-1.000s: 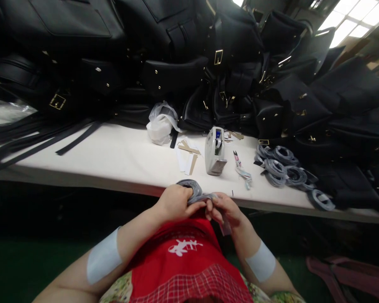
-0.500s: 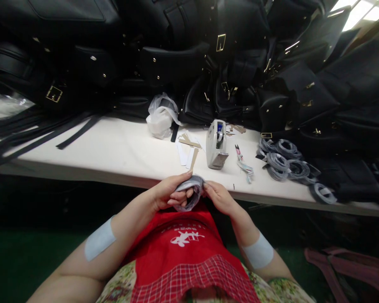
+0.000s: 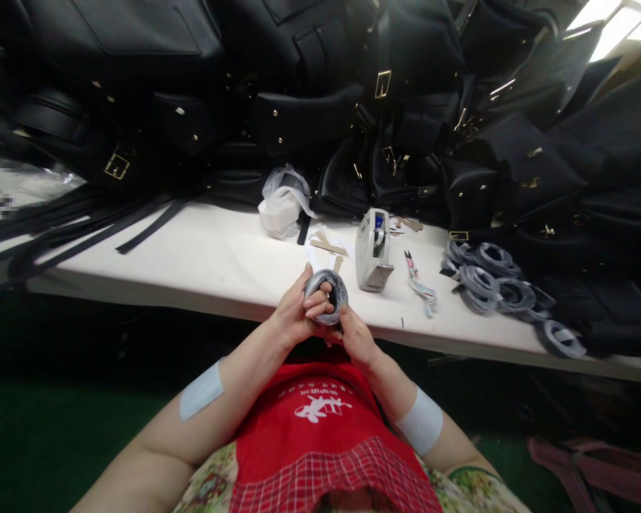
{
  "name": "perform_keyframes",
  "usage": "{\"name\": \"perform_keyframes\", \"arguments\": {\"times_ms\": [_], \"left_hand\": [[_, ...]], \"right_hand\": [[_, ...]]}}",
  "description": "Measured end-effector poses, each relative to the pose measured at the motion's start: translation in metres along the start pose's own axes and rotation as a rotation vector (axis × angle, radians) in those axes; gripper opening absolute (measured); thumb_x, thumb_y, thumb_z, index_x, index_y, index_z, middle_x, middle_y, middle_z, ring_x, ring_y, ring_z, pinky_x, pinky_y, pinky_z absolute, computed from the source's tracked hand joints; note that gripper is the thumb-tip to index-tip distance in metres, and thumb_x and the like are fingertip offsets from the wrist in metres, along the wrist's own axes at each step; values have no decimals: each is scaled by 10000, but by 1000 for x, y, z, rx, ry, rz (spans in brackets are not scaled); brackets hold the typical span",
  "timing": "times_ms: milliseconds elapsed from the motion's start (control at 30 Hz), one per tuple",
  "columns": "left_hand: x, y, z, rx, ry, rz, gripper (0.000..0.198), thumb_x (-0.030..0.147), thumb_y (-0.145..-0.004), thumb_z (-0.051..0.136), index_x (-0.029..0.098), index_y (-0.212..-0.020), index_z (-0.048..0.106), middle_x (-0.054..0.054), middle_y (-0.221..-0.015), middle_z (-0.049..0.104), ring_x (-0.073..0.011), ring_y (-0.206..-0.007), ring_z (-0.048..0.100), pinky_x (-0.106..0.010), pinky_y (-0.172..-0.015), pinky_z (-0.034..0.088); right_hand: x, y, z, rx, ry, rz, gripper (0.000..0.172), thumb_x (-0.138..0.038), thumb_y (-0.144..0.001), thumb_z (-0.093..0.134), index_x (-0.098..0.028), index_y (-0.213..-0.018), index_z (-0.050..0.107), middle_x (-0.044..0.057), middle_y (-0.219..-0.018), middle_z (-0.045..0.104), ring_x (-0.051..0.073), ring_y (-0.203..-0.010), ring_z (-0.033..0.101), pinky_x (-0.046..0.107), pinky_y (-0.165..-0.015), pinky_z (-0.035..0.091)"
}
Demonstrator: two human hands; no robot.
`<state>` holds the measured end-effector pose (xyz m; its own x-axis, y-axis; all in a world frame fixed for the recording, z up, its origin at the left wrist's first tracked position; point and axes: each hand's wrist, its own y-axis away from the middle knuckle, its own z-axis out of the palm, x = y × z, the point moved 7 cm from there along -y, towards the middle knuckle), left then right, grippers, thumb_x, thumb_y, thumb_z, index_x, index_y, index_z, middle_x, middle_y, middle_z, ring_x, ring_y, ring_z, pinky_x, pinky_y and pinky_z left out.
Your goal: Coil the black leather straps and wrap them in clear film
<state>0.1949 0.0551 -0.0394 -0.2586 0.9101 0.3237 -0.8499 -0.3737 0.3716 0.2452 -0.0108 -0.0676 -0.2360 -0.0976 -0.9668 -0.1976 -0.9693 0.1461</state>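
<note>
A coiled black strap in clear plastic wrap [image 3: 340, 283] is held above the table's front edge, in front of the red apron. My left hand [image 3: 299, 310] grips its left side, with fingers passed through the middle of the ring. On the lower right of the coil, my right hand [image 3: 357, 333] presses with the thumb; its other fingers are partly hidden beneath. Just beyond the hands stands a grey tape dispenser [image 3: 372, 256]. Paper and brown card strips [image 3: 327, 244] lie to its left, and pink-handled snips [image 3: 411, 265] to its right.
Several wrapped strap coils [image 3: 481, 286] lie at the right of the white table [image 3: 208, 256]. Black leather bags [image 3: 304, 117] are piled along the back. Loose black straps [image 3: 149, 226] spread at the left, and a white plastic bag [image 3: 283, 206] sits behind the card strips.
Both hands have lifted the coil slightly away from my body, and its ring now faces up more. My right hand has shifted from the coil's right edge to its lower right.
</note>
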Motion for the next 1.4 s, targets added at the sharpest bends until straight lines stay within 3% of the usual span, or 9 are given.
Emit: {"name": "perform_keyframes", "arguments": {"times_ms": [200, 400, 533, 633, 867, 1000, 1200, 1300, 1400], "left_hand": [[-10, 2, -14, -5, 6, 61, 657, 567, -978, 337, 91, -644, 642, 68, -344, 380, -52, -325, 377, -213, -581, 499], [13, 10, -49, 239, -567, 363, 481, 603, -792, 639, 124, -829, 673, -23, -672, 675, -148, -604, 607, -254, -600, 487], [12, 17, -33, 33, -1034, 325, 462, 558, -781, 651, 149, -992, 686, -52, -858, 711, -199, -790, 644, -287, -706, 502], [3, 22, -22, -76, -1210, 256, 373, 506, -816, 616, 140, -841, 686, -32, -739, 679, -169, -686, 613, -263, -641, 483], [4, 22, -32, 237, -885, 378, 449, 604, -803, 596, 164, -716, 574, 46, -492, 522, -104, -431, 482, -212, -442, 391], [-1, 23, -45, 285, -706, 454, 468, 621, -843, 535, 164, -752, 582, 20, -574, 588, -126, -531, 547, -240, -546, 463], [-11, 36, -32, 19, -1290, 396, 402, 457, -938, 462, 173, -1135, 667, -80, -1116, 712, -231, -1035, 637, -351, -956, 472], [-33, 46, -22, -190, -1568, 371, 405, 355, -955, 453, 212, -1313, 579, -83, -1251, 664, -229, -1103, 621, -358, -990, 455], [-45, 55, -28, -163, -1734, 415, 412, 320, -960, 432, 208, -1331, 573, -101, -1111, 699, -225, -969, 649, -349, -882, 497]], "right_hand": [[8, 3, -17, 103, 198, -88, 513, -653, -887, 473, -186, -1092, 534, 5, -730, 545, 129, -538, 456, 261, -483, 394], [-23, 14, -31, -22, 617, -131, 418, -521, -948, 459, -159, -1107, 594, 76, -936, 659, 205, -817, 589, 326, -745, 473], [-30, 24, -21, -397, 630, 5, 341, -462, -945, 507, -174, -1076, 635, 42, -957, 668, 180, -831, 582, 302, -775, 468], [-23, 24, -25, -396, 468, 100, 395, -507, -937, 501, -149, -1041, 634, 13, -811, 632, 129, -656, 526, 255, -637, 459], [-10, 18, -20, -176, 491, -72, 484, -553, -873, 585, -156, -1148, 613, 80, -1008, 675, 228, -937, 605, 372, -884, 475], [-2, 19, -32, -20, 520, 15, 505, -603, -917, 459, -159, -1098, 619, 43, -761, 643, 183, -660, 569, 316, -645, 497], [-17, 26, -26, -539, 703, 111, 400, -492, -925, 532, -160, -1116, 649, 34, -904, 674, 159, -735, 574, 279, -714, 474], [-8, 30, -16, -757, 757, 137, 353, -472, -914, 556, -158, -986, 700, 14, -824, 669, 144, -689, 561, 256, -671, 460], [12, 29, -10, -771, 826, 205, 382, -511, -875, 592, -150, -847, 712, -16, -653, 607, 117, -571, 494, 234, -563, 418]]}}
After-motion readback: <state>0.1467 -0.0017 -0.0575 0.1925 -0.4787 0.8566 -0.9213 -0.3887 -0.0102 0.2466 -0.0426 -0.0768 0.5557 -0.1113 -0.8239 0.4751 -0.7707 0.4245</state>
